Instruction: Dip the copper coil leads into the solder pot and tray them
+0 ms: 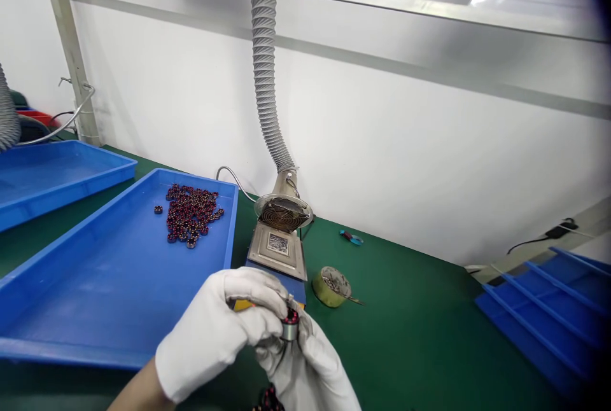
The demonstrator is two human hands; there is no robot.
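My left hand [224,325], in a white glove, pinches a small wound motor stator [289,326] between thumb and fingers. It is a short cylinder with dark red windings at the top and a silver band around its side. My right hand [312,360], also gloved in white, closes its fingers on the same stator from the right. Both hands are raised in front of a hot plate [277,249], hiding its near end. More stators [268,400] show at the bottom edge, below my hands; whether they lie on the table or in my right palm I cannot tell.
A blue tray [114,290] on the left holds a pile of stators [191,210]; another blue tray [67,172] stands beyond it. An extraction hose [265,67] hangs over the hot plate. To its right are a round tin [329,296] and small cutters [352,237]. Blue trays [544,315] lean at far right.
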